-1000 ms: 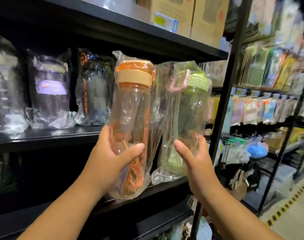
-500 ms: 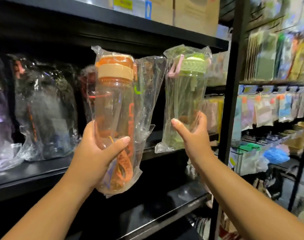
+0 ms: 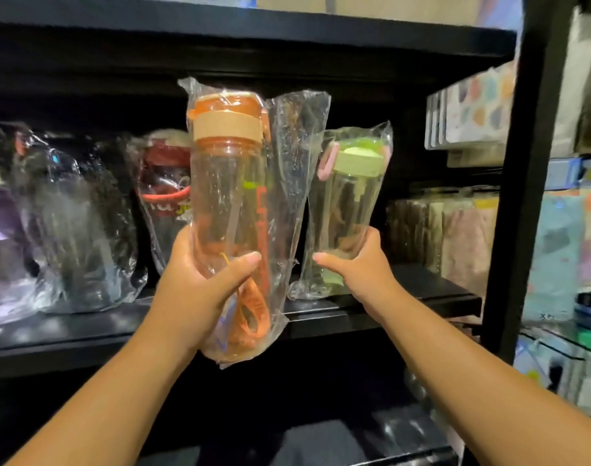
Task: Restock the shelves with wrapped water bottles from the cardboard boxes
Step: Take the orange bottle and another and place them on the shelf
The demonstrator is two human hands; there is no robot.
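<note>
My left hand [image 3: 200,290] grips a tall orange-lidded water bottle [image 3: 227,203] in clear plastic wrap, held upright in front of the black shelf [image 3: 405,304]. Over the shelf's right part, my right hand [image 3: 358,267] holds a smaller green-lidded wrapped bottle [image 3: 348,203] with a pink loop, its wrap's lower end at the shelf board. Behind the orange bottle stands a red wrapped bottle [image 3: 163,196], and further left a dark wrapped bottle [image 3: 72,223] stands on the same shelf.
A black upright post [image 3: 519,183] bounds the shelf on the right. Packaged goods [image 3: 472,105] hang and stand on the neighbouring rack beyond it. A shelf board [image 3: 253,25] runs overhead, and a lower black shelf [image 3: 371,438] lies beneath my arms.
My right hand has moved the green bottle inward and down onto the shelf's right part. The view has shifted right and closer; the orange bottle stays in my left hand.
</note>
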